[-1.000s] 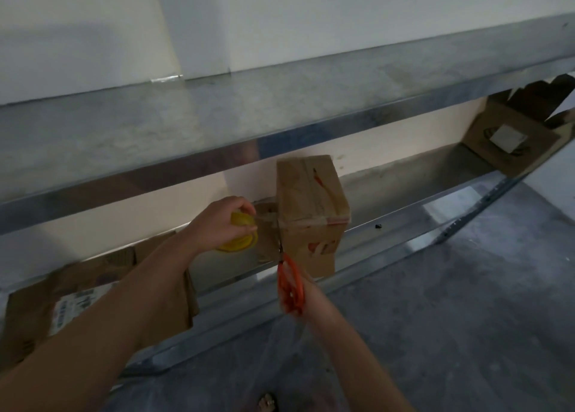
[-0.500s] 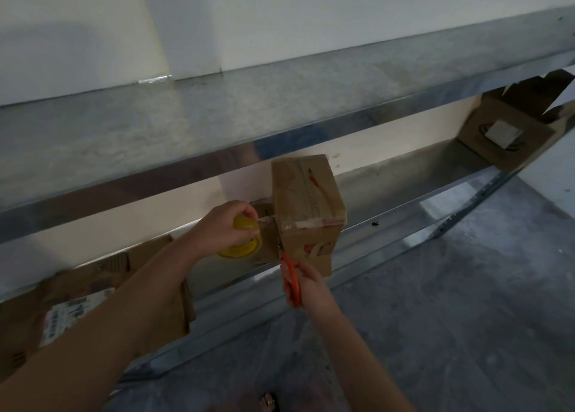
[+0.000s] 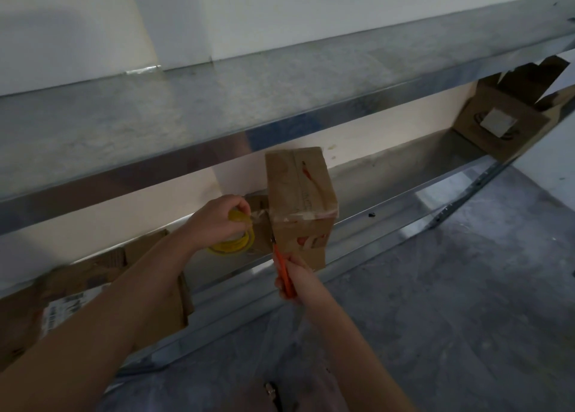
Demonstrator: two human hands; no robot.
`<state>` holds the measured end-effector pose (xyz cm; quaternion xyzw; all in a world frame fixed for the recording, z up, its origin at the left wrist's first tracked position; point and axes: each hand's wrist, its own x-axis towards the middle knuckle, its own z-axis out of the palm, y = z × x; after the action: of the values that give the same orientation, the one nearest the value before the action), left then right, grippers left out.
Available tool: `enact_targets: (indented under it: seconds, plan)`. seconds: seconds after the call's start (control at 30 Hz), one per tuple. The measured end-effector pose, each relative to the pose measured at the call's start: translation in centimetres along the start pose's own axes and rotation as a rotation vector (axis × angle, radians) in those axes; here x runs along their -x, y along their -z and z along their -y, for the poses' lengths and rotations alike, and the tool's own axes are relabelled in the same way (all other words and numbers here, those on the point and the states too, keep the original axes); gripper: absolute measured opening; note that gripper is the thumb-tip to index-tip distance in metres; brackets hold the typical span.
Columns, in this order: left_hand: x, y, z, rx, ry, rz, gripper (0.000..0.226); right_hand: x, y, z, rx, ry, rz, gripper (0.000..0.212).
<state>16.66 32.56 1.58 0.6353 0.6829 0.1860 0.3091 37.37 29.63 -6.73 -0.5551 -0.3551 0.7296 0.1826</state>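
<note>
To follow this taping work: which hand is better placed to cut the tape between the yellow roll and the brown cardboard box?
Right. The right hand grips orange-handled scissors, blades at the tape beside the brown cardboard box; the left hand is occupied holding the yellow tape roll.

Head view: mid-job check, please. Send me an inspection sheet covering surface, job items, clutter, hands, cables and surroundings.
Surface: lower metal shelf, dull grey and bare to the right of the job.
Job's things: small cardboard box upright at the shelf's front edge, tape across its seams; yellow tape roll to its left; orange-handled scissors with the blades at the box's lower left edge.
Clutter: labelled carton lying at the left; open carton at the far right.
Hands: left hand grips the tape roll; right hand grips the scissors.
Cables: nothing seen.
Surroundings: upper metal shelf, pale wall, grey concrete floor, dim light.
</note>
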Motion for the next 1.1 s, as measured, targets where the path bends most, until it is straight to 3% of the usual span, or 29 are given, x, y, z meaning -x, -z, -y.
enact_targets:
  seconds: [0.17,0.33,0.63,0.7,0.83,1.1]
  plan:
    - [0.4,0.3,0.3,-0.014,0.001,-0.011,0.018,-0.3,-0.3,-1.1,0.044,-0.01,0.126,0.063]
    - [0.6,0.8,0.1,0.006,-0.016,0.001,0.018,-0.7,-0.7,-0.9,-0.043,-0.027,0.128,0.071]
    - [0.4,1.2,-0.2,-0.047,-0.04,0.026,0.017,-1.0,-0.7,-1.5,-0.03,-0.014,0.142,0.068]
    - [0.5,1.3,0.3,-0.074,-0.027,0.018,0.018,-1.0,-0.8,-1.5,-0.014,-0.036,0.148,0.061]
    - [0.4,1.4,0.8,-0.063,0.001,-0.004,0.019,-1.0,-0.8,-2.5,0.039,-0.096,0.117,0.027]
    - [0.5,1.4,0.6,-0.041,-0.014,-0.012,0.019,-0.5,-1.7,-1.9,-0.128,0.008,0.086,0.021]
